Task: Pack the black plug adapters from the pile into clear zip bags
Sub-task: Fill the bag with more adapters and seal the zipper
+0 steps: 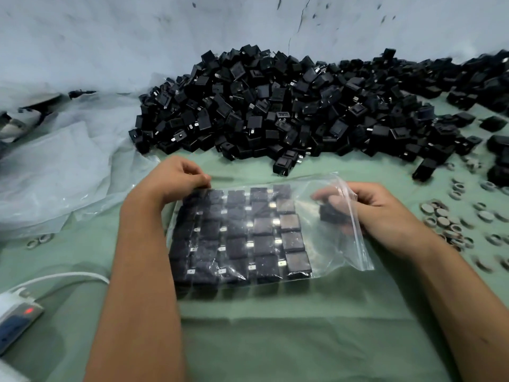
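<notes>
Bag: the clear zip bag (325,244) lies flat on the green table (275,340) between my forearms, its open zip mouth at the right edge, running near to far.
Contents: plug adapters sit in neat rows filling the left part of the bag; the right strip beside the mouth is bare.
Right hand: my right hand (366,213) is at the mouth, fingers reaching inside and curled round a black adapter (332,215), which lies just right of the packed rows.
Left hand: my left hand (176,175) pinches the far left corner of the bag, pinning it down.
Key relation: the open slot lies left of the held adapter, so I judge the next push goes leftward, along the bag's long axis; the right hand is the nearer one.
Pile: the pile (289,106) sits at the far side, well apart from both hands.
Other: grey rings (440,216) scattered at right, a power strip (19,318) near left.
Writing: I can read no brand or label anywhere.
</notes>
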{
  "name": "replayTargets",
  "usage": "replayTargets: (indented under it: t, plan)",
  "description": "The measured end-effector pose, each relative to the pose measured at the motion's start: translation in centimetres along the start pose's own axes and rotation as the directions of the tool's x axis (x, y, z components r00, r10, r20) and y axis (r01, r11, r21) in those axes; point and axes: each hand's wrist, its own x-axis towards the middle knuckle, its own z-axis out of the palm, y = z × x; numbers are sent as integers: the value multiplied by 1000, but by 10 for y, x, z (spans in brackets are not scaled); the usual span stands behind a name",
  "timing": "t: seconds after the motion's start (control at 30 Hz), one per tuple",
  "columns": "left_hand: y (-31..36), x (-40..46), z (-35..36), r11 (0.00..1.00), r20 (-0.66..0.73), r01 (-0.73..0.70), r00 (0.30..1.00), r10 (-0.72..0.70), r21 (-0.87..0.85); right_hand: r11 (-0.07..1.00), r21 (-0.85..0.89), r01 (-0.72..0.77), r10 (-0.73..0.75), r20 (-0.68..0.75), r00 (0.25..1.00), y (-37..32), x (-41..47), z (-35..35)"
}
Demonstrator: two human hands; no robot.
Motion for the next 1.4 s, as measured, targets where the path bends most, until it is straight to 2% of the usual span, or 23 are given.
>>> replayTargets:
  t: [0.13, 0.3, 0.43, 0.63, 0.8, 0.87, 1.0, 1.2, 1.3, 1.4]
  plan:
    - [-9, 4, -4, 1000, -23, -3, 1000, 4, 23, 999, -41, 27, -25, 39, 999, 0, 2, 4]
    - [-10, 3, -4, 1000, 51, -24, 998, 25, -19, 998, -42, 49, -48, 42, 998, 0, 3, 6]
    - [-10, 4, -4, 999, 37, -11, 999, 12, -34, 997, -63, 40, -36, 61, 997, -4, 2, 7]
    - [-12, 6, -5, 1000, 21, -2, 1000, 2, -10, 993, -121, 10, 11, 167, 986, -7, 0, 2]
    - [9, 4, 4, 993, -35, -116, 993, 116, 10, 993, -115, -9, 29, 166, 986, -8, -1, -4]
    - [28, 3, 15, 983, -13, -184, 983, 184, 0, 990, -141, 0, 26, 177, 984, -10, -1, -5]
    - [68, -2, 48, 941, 102, -339, 935, 339, -22, 990, -140, 11, 25, 248, 968, -14, -4, -9]
    - [99, -12, 94, 840, 253, -540, 806, 536, -56, 981, -181, 65, -1, 335, 942, -16, -5, -9]
    - [110, -17, 105, 815, 316, -573, 760, 568, -84, 979, -193, 68, 9, 372, 928, -19, -5, -8]
    - [114, -17, 111, 812, 349, -574, 743, 571, -105, 978, -201, 57, 30, 405, 914, -20, -7, -9]
